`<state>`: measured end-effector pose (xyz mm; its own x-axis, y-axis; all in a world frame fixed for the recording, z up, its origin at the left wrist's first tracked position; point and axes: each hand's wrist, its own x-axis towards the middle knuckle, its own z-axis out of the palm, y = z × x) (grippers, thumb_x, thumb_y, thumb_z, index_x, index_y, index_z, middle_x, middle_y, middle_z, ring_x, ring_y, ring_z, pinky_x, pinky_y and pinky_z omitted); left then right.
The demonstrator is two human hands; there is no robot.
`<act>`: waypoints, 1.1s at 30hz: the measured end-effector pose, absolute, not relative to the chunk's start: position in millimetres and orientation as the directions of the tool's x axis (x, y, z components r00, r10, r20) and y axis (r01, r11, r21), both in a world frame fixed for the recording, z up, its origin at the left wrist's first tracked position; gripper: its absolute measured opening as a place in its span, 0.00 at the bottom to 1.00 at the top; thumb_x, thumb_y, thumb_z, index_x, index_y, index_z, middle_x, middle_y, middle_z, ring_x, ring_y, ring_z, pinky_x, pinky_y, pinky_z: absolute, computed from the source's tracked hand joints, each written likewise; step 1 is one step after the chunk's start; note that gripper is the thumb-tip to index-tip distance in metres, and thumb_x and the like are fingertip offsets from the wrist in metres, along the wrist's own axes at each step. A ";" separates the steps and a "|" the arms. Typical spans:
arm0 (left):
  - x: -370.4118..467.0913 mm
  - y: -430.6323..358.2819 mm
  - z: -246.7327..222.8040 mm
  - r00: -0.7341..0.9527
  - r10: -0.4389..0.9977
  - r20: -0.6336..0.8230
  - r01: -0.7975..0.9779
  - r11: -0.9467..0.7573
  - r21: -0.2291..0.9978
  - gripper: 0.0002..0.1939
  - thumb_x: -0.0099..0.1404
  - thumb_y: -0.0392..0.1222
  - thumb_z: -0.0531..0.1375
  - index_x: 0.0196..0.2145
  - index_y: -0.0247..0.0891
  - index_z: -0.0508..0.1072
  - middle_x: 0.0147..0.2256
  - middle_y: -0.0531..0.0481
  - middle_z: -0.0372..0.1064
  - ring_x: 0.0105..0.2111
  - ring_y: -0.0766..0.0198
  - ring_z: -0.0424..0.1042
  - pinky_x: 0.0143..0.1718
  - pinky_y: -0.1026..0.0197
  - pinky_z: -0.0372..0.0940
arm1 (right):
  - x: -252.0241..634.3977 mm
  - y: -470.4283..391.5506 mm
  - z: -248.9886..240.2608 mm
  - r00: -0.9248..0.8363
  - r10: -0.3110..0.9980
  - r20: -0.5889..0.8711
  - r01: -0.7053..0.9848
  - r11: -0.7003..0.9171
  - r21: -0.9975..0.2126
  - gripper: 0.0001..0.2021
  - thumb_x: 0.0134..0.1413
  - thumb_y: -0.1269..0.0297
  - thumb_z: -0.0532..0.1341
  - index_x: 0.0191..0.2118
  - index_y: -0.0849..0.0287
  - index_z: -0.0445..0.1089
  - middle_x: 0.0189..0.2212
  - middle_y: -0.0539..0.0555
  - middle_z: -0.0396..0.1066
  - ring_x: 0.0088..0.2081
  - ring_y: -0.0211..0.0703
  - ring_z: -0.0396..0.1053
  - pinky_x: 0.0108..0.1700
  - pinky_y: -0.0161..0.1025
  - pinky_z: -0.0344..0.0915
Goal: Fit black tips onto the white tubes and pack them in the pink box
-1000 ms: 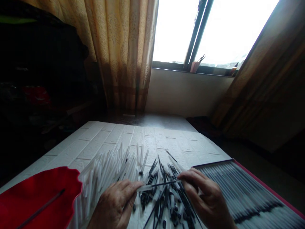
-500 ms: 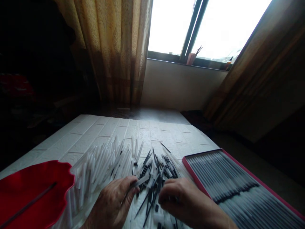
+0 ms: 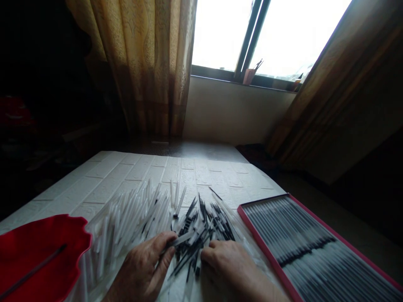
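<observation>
My left hand (image 3: 141, 266) pinches a translucent whitish pen barrel (image 3: 183, 239) between thumb and fingers, its free end pointing right. My right hand (image 3: 228, 266) is just right of it, with its fingers curled down at the near edge of a heap of thin black pointed pen parts (image 3: 192, 253). What those fingertips hold, if anything, is hidden. Small black caps and pale pieces lie mixed into that heap. To its left spreads a large pile of clear plastic tubes (image 3: 132, 214).
On the right lies a red-edged box (image 3: 256, 230) filled with rows of slim pens. At the left, a red scalloped dish (image 3: 72, 264) holds one thin dark stick (image 3: 40, 266). Beneath them is a white brick-patterned table (image 3: 108, 178); a window and curtains stand beyond.
My right hand has moved left, lower over the black parts and closer to my left hand. My left hand still grips the barrel. The whole view has shifted slightly.
</observation>
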<state>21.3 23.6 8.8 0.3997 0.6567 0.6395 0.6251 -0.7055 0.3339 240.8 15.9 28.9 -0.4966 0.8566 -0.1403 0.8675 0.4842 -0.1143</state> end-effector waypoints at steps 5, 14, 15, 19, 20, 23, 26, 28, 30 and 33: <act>21.3 23.2 7.0 0.429 0.637 0.640 0.622 -0.722 0.301 0.11 0.76 0.46 0.47 0.47 0.43 0.66 0.35 0.51 0.80 0.33 0.64 0.81 0.35 0.70 0.73 | 251.7 23.8 36.3 -0.427 0.902 -0.067 0.862 0.384 -0.330 0.07 0.53 0.75 0.59 0.31 0.56 0.73 0.31 0.50 0.76 0.31 0.40 0.74 0.31 0.32 0.59; 19.3 21.9 0.6 0.454 0.667 0.591 0.579 -0.725 0.373 0.09 0.71 0.38 0.53 0.47 0.43 0.69 0.37 0.50 0.79 0.36 0.62 0.81 0.39 0.67 0.73 | 263.8 25.4 45.8 -0.309 0.950 0.043 0.523 0.207 -0.827 0.06 0.51 0.71 0.62 0.35 0.59 0.76 0.27 0.49 0.75 0.29 0.38 0.71 0.30 0.30 0.65; 20.0 21.4 1.9 0.448 0.666 0.597 0.573 -0.726 0.380 0.09 0.71 0.37 0.53 0.46 0.44 0.69 0.37 0.51 0.79 0.36 0.63 0.80 0.39 0.67 0.73 | 263.1 25.7 45.8 -0.312 0.949 0.050 0.481 0.204 -0.853 0.06 0.52 0.70 0.61 0.35 0.60 0.76 0.26 0.49 0.75 0.28 0.37 0.71 0.29 0.30 0.65; 22.1 19.1 6.1 0.438 0.673 0.597 0.568 -0.721 0.397 0.10 0.69 0.35 0.53 0.45 0.44 0.69 0.36 0.52 0.79 0.35 0.62 0.80 0.39 0.67 0.73 | 257.9 25.4 44.4 -0.324 0.941 0.098 0.415 0.234 -0.879 0.07 0.53 0.69 0.62 0.35 0.59 0.78 0.26 0.50 0.77 0.28 0.38 0.73 0.31 0.30 0.68; 22.3 18.7 6.6 0.441 0.670 0.597 0.563 -0.725 0.397 0.10 0.69 0.35 0.53 0.45 0.44 0.69 0.36 0.52 0.79 0.35 0.62 0.80 0.38 0.67 0.73 | 256.6 25.0 44.4 -0.326 0.939 0.111 0.415 0.248 -0.875 0.07 0.53 0.70 0.62 0.35 0.59 0.78 0.28 0.50 0.78 0.30 0.39 0.74 0.33 0.31 0.69; 22.4 18.2 7.1 0.447 0.675 0.587 0.559 -0.723 0.406 0.10 0.69 0.34 0.53 0.45 0.44 0.69 0.35 0.52 0.78 0.34 0.63 0.80 0.37 0.67 0.72 | 253.5 23.6 46.7 -0.330 0.935 0.132 0.448 0.278 -0.849 0.08 0.53 0.72 0.61 0.35 0.58 0.78 0.29 0.51 0.78 0.32 0.39 0.75 0.36 0.31 0.69; 22.7 18.6 7.1 0.465 0.681 0.566 0.556 -0.722 0.412 0.10 0.69 0.34 0.53 0.45 0.44 0.68 0.35 0.52 0.78 0.34 0.63 0.80 0.37 0.67 0.72 | 251.7 22.3 50.0 -0.321 0.938 0.133 0.487 0.284 -0.826 0.07 0.51 0.74 0.62 0.34 0.60 0.77 0.29 0.51 0.77 0.31 0.40 0.74 0.35 0.32 0.68; 22.9 19.1 6.3 0.481 0.671 0.565 0.548 -0.733 0.404 0.11 0.68 0.33 0.52 0.45 0.44 0.68 0.35 0.52 0.77 0.34 0.63 0.79 0.36 0.67 0.72 | 250.8 21.6 51.2 -0.319 0.938 0.133 0.498 0.286 -0.819 0.06 0.51 0.74 0.63 0.34 0.60 0.77 0.28 0.51 0.77 0.30 0.39 0.73 0.34 0.32 0.67; 23.0 19.2 4.8 0.488 0.671 0.558 0.550 -0.733 0.399 0.11 0.69 0.33 0.53 0.47 0.44 0.67 0.35 0.52 0.77 0.34 0.63 0.79 0.37 0.67 0.72 | 250.1 21.0 51.4 -0.322 0.936 0.142 0.497 0.295 -0.816 0.06 0.50 0.74 0.64 0.34 0.60 0.77 0.28 0.51 0.76 0.30 0.39 0.72 0.33 0.32 0.67; 22.8 18.3 2.4 0.496 0.690 0.527 0.564 -0.717 0.409 0.11 0.69 0.34 0.53 0.47 0.45 0.66 0.36 0.53 0.77 0.35 0.63 0.79 0.38 0.66 0.71 | 249.2 20.6 50.6 -0.329 0.931 0.159 0.490 0.312 -0.814 0.06 0.50 0.75 0.64 0.35 0.60 0.77 0.28 0.51 0.76 0.31 0.39 0.72 0.34 0.32 0.67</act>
